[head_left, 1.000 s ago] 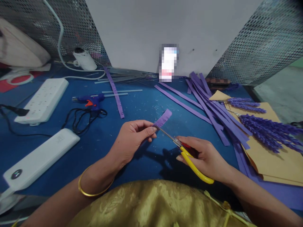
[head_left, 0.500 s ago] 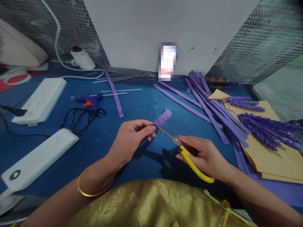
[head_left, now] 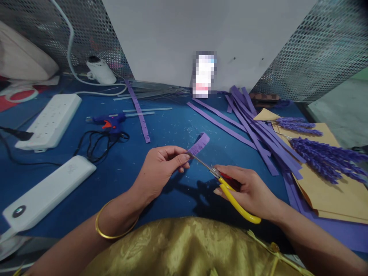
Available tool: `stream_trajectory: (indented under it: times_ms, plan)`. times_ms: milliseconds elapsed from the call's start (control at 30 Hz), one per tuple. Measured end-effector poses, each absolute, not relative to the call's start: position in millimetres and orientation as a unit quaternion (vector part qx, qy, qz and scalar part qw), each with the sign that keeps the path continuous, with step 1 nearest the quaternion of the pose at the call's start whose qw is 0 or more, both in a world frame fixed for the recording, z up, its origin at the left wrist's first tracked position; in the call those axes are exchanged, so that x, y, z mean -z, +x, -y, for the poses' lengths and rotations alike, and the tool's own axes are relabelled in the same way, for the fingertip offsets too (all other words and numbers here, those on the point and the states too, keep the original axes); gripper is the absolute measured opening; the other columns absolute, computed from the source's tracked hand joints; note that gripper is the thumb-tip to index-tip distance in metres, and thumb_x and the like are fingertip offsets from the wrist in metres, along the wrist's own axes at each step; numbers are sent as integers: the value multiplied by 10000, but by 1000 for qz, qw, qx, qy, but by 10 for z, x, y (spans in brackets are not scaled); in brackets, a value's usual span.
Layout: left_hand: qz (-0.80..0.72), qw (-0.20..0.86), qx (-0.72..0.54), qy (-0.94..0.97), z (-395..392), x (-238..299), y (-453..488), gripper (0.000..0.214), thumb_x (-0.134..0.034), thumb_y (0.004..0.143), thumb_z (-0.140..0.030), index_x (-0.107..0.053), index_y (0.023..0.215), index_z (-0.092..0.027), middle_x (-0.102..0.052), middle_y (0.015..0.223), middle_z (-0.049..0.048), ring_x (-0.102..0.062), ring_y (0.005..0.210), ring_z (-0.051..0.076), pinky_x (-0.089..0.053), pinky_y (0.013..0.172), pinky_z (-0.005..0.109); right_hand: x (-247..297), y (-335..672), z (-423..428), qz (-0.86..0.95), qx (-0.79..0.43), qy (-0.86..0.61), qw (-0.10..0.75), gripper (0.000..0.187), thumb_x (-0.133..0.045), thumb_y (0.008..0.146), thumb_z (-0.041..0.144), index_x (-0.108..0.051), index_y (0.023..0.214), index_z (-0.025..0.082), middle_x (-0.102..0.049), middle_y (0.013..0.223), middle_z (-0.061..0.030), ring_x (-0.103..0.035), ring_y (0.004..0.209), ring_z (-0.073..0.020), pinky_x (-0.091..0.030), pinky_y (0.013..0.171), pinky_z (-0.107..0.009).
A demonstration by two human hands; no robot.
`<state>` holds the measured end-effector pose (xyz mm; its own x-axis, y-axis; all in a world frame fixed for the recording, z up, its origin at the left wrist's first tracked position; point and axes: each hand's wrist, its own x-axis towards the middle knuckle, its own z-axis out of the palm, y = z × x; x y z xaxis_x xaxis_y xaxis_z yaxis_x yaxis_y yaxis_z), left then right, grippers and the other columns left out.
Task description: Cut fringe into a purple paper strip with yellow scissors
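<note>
My left hand (head_left: 165, 166) pinches one end of a purple paper strip (head_left: 200, 143) between thumb and fingers. The strip's edge looks finely fringed, and its free end curls up and away from me. My right hand (head_left: 248, 188) grips scissors (head_left: 237, 203) with yellow and red handles. Their metal blades point left and reach the strip right beside my left fingertips; whether the blades are closed on the paper is hard to see. Another fringed purple strip (head_left: 139, 115) lies on the blue table (head_left: 169, 126) beyond my left hand.
At right are plain purple strips (head_left: 253, 130), purple flower sprigs (head_left: 319, 157) and brown paper (head_left: 333, 195). A glue gun (head_left: 110, 122) with glue sticks (head_left: 148, 111), a power strip (head_left: 53, 119) and a white elongated device (head_left: 51, 191) lie at left. A phone (head_left: 203, 76) leans on the back panel.
The free end of the held strip curls slightly more. My hands and the scissors stay almost in place.
</note>
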<state>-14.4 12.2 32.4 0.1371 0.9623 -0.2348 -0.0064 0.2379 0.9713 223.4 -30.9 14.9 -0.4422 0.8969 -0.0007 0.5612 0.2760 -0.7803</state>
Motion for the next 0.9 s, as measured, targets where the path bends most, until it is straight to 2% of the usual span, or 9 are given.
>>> stream_trajectory:
  times_ms: [267, 467, 633, 900]
  plan:
    - [-496, 628, -413, 435, -136, -307, -163, 69, -772, 726, -228, -761, 694, -167, -675, 593, -1, -530, 525, 77, -407, 515, 181, -134, 2232, 304, 765, -375, -471, 230, 387, -667, 913, 424, -674, 1217, 185, -698, 896, -62, -594, 721, -164, -479, 667, -271]
    - [-470, 680, -406, 390, -161, -310, -177, 69, -793, 692, -208, -756, 656, -163, -660, 553, -7, -522, 490, 56, -395, 484, 147, -100, 2234, 298, 727, -440, -467, 246, 423, -699, 876, 459, -705, 1182, 167, -700, 945, -75, -597, 760, -177, -489, 677, -270]
    - [-455, 722, -379, 358, -192, -294, -182, 99, -812, 683, -214, -746, 641, -153, -649, 543, -5, -516, 483, 45, -390, 476, 130, -143, 2230, 285, 690, -489, -475, 245, 387, -718, 840, 484, -760, 1024, 146, -647, 797, -33, -525, 669, -143, -451, 585, -236]
    - [-452, 702, -391, 386, -173, -255, -189, 75, -808, 719, -220, -761, 701, -165, -683, 605, -7, -543, 522, 43, -407, 516, 133, -184, 2223, 270, 679, -492, -484, 250, 409, -729, 816, 487, -775, 1051, 155, -618, 712, -7, -495, 611, -125, -438, 549, -232]
